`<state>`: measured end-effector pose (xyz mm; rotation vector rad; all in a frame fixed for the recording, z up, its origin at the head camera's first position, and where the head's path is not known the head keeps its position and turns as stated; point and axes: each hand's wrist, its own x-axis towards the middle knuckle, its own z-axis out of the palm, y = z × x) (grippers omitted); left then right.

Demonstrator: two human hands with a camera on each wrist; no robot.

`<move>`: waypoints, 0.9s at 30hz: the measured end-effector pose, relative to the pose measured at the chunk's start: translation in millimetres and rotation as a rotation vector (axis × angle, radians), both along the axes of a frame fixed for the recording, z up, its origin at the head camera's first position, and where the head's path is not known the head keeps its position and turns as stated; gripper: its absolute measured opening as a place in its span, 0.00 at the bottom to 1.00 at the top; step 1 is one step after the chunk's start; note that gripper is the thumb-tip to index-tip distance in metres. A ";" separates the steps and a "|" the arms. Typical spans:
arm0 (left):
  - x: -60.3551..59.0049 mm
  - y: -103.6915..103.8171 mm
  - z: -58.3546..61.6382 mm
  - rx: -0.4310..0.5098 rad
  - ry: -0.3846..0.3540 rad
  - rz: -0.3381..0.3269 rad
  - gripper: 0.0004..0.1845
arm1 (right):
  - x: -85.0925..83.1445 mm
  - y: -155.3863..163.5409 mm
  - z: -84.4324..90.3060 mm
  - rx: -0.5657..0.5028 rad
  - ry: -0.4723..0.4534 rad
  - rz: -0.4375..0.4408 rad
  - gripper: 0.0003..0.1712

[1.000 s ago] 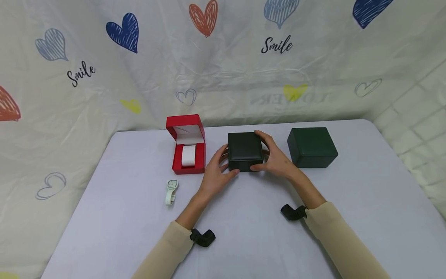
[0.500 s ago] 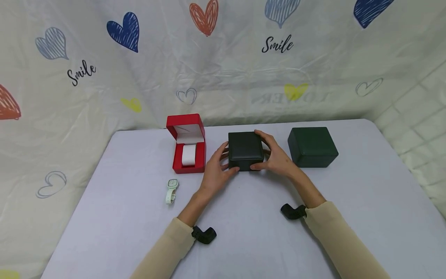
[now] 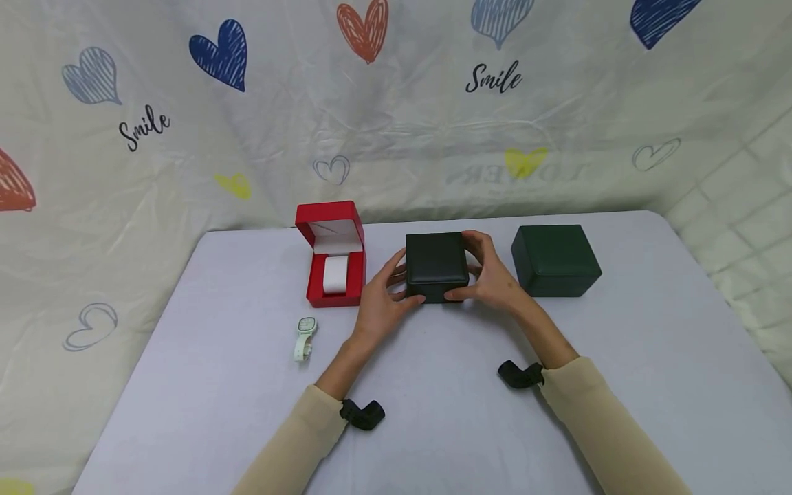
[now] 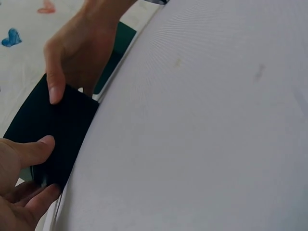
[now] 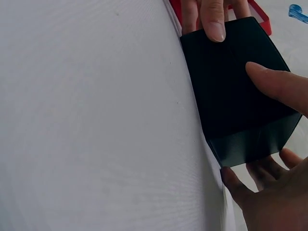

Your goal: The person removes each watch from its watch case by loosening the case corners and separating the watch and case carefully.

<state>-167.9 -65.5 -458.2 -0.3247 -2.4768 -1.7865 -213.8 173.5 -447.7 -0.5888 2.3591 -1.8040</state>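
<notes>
A closed black box (image 3: 436, 260) with a smooth, leathery lid sits on the table between both hands. My left hand (image 3: 380, 302) grips its left side, the thumb on the front face. The right hand (image 3: 491, 278) holds the opposite side, its thumb also on the front. In the left wrist view both thumbs lie on the dark front of the black box (image 4: 72, 120). Left of it stands an open red watch box (image 3: 317, 278) with a white cushion (image 3: 335, 275) inside. Nearer to me lies a white wristwatch (image 3: 304, 339) with a squarish face.
A closed dark green box (image 3: 557, 261) stands to the right of the black one. The white-covered table (image 3: 445, 412) meets a curtain (image 3: 402, 137) printed with hearts at its far edge. A black wrist camera (image 3: 362, 415) sits at the left cuff, another wrist camera (image 3: 520, 375) at the right.
The right hand's upper fingers have drawn back from the lid's far right corner to the box's side. The black box has hardly moved.
</notes>
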 end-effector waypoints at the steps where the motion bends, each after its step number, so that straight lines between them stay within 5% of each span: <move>1: -0.3 -0.1 0.2 0.003 -0.003 0.002 0.50 | 0.0 0.1 0.0 -0.003 -0.003 -0.002 0.68; 27: -2.5 -1.5 -2.0 -0.024 -0.017 0.045 0.49 | -1.6 4.0 2.4 0.008 -0.022 -0.064 0.58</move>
